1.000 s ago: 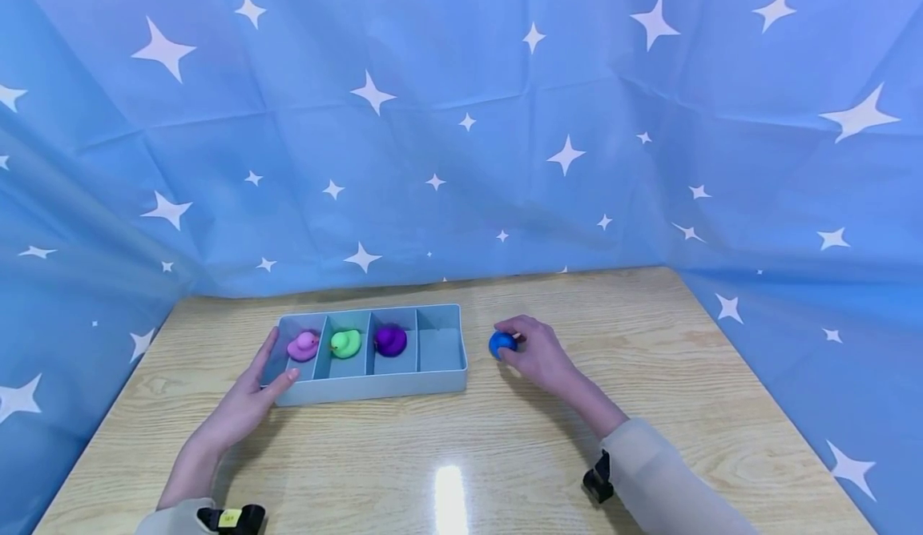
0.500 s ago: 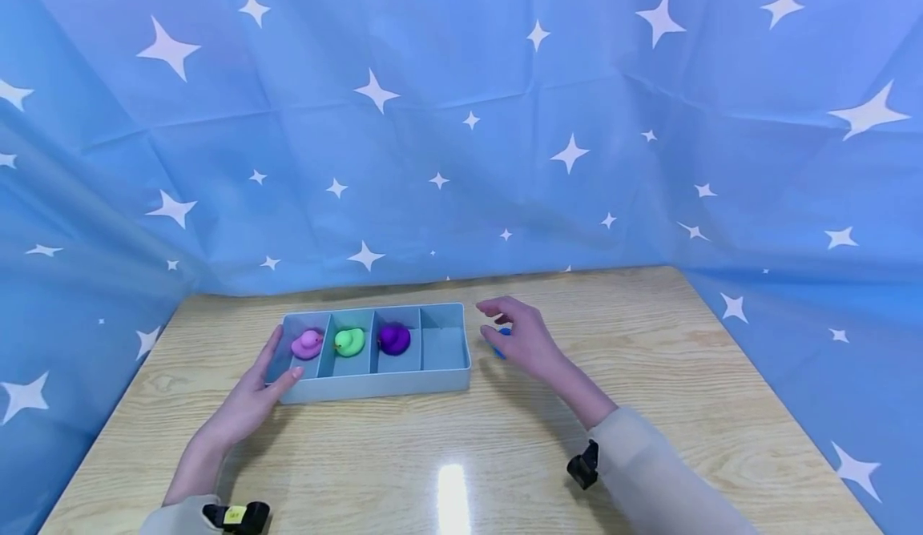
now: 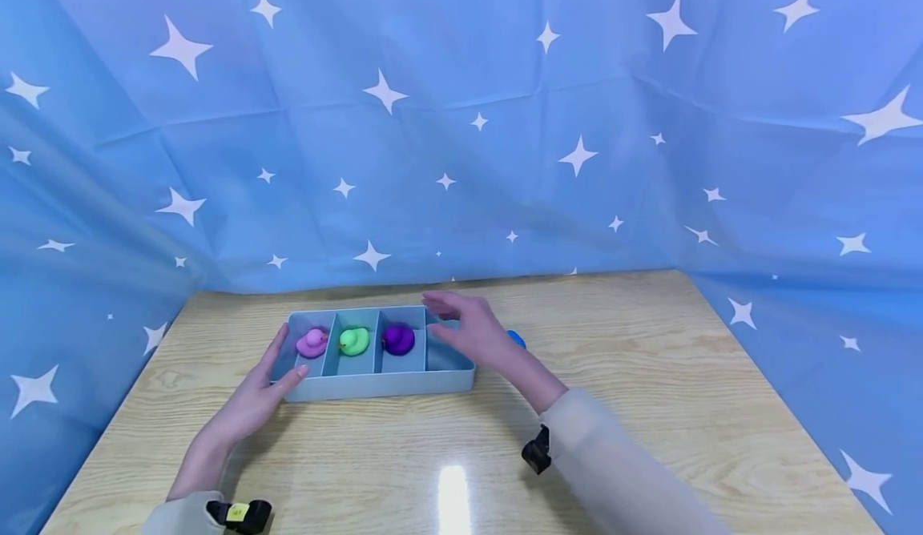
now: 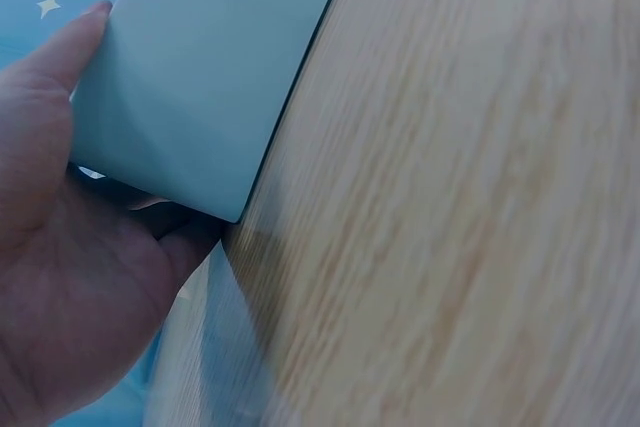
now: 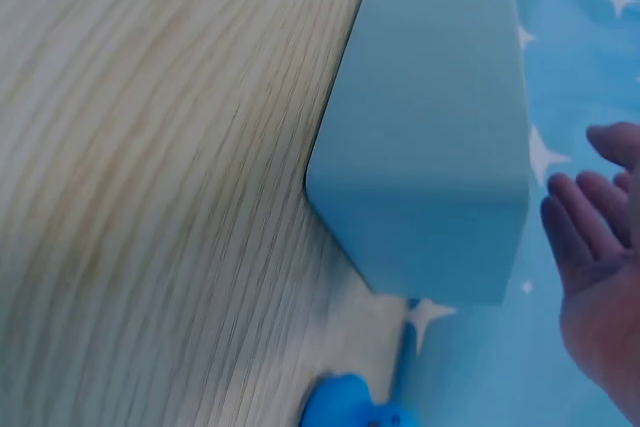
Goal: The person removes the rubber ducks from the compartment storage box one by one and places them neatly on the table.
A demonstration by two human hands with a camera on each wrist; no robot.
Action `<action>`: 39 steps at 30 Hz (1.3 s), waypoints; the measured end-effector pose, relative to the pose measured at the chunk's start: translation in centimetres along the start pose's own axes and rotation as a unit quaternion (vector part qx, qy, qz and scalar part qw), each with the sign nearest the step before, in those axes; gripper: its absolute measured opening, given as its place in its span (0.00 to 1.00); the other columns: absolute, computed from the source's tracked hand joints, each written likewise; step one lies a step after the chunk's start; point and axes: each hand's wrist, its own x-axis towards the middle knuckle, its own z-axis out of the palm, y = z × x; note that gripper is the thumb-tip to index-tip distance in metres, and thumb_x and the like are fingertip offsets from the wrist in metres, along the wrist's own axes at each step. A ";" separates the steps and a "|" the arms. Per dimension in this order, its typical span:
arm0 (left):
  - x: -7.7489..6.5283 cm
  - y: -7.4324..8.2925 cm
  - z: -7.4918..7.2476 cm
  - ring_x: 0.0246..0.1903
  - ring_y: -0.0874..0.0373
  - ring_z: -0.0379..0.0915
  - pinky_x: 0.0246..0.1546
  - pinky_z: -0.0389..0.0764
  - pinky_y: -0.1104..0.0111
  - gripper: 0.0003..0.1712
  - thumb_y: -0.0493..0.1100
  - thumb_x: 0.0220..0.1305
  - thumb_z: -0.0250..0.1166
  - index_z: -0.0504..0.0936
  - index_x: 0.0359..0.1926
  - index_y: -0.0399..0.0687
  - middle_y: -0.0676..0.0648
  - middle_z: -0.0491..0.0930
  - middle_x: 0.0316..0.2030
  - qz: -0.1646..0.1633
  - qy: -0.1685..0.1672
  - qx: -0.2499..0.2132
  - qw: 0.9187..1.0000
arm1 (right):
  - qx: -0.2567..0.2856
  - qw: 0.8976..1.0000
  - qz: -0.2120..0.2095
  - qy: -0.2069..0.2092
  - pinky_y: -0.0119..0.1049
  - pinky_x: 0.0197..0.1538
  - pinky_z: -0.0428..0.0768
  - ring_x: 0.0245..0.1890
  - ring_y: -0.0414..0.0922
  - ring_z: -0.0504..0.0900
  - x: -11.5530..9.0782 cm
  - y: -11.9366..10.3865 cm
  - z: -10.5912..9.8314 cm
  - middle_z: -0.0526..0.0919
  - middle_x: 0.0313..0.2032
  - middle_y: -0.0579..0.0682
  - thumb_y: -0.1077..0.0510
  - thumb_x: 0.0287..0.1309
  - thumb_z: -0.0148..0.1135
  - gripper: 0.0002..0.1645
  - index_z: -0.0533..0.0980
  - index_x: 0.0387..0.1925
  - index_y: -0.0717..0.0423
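Observation:
A light blue divided tray (image 3: 378,385) lies on the table. Pink, green and purple toy ducks sit one each in its left three compartments: the pink duck (image 3: 312,343), the green duck (image 3: 355,341) and the purple duck (image 3: 399,339). My left hand (image 3: 248,407) holds the tray's left end, its thumb at the front rim and fingers along the side. Over the rightmost compartment hovers my right hand (image 3: 479,336), fingers spread and holding nothing, hiding part of that compartment. A blue toy duck (image 5: 345,405) stands on the table right of the tray, mostly hidden behind the right hand in the head view.
The wooden table (image 3: 360,455) stretches in front of the tray and to its right. A blue star-patterned cloth (image 3: 461,223) hangs behind the table and along both sides. A bright light reflection shows near the table's front.
My right hand has let go of the blue duck, leaving it on the table, and moved left over the tray's right end. The left hand keeps its place on the tray.

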 end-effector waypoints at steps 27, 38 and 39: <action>-0.4 0.4 -0.1 0.75 0.24 0.26 0.65 0.42 0.24 0.52 0.55 0.78 0.57 0.27 0.82 0.57 0.31 0.30 0.79 -0.018 -0.006 0.004 1.000 | -0.062 0.991 0.067 -0.100 0.39 0.62 0.79 0.62 0.47 0.80 3.5 -0.8 3.1 0.84 0.58 0.50 0.58 0.62 0.74 0.30 0.78 0.65 0.56; 0.0 0.5 0.0 0.75 0.24 0.26 0.65 0.42 0.24 0.53 0.57 0.78 0.56 0.26 0.82 0.59 0.31 0.29 0.79 -0.028 -0.007 0.007 1.000 | -0.136 0.985 0.050 -0.092 0.39 0.64 0.76 0.63 0.47 0.79 3.9 -0.7 4.5 0.84 0.59 0.50 0.57 0.63 0.73 0.30 0.78 0.66 0.54; 0.0 0.5 0.0 0.75 0.24 0.26 0.65 0.42 0.24 0.53 0.57 0.78 0.56 0.26 0.82 0.58 0.31 0.29 0.80 -0.028 -0.007 0.005 1.000 | -0.146 0.984 0.047 -0.093 0.38 0.63 0.76 0.62 0.47 0.79 3.9 -0.6 4.6 0.84 0.59 0.50 0.57 0.63 0.73 0.30 0.78 0.66 0.54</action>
